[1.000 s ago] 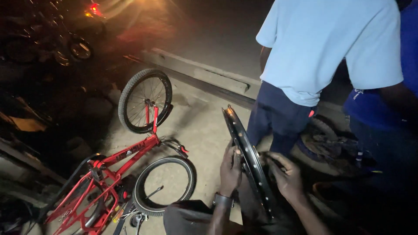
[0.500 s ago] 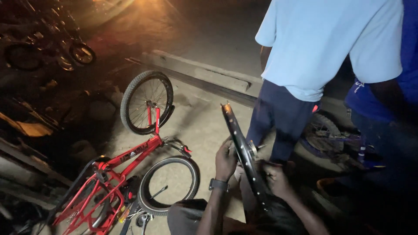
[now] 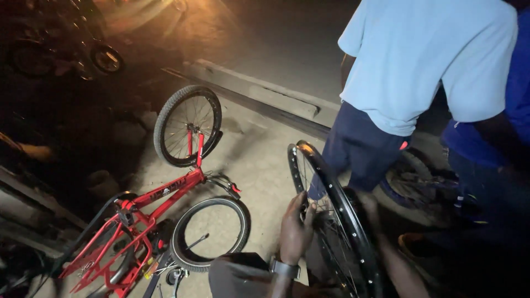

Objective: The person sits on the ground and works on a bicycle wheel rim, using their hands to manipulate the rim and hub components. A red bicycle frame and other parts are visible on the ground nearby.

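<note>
Both hands' (image 3: 295, 229) grip around bare wheel rim (image 3: 331, 193)

Black bicycle rim (image 3: 331, 215) with spokes, no tyre, is standing upright on edge, leaning slightly, its top catching orange light. It is sitting just right of the loose tyre (image 3: 210, 234) lying flat on the ground.

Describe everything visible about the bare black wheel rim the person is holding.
The black wheel rim stands upright on edge, seen nearly edge-on, and carries no tyre. It looks like dark metal, with thin spokes and a row of small pale dots along its inner face. Warm light catches its top edge. The left hand grips it on the spoke side; the right hand rests on its far side, partly in shadow. Its lower part runs out of frame.
</note>
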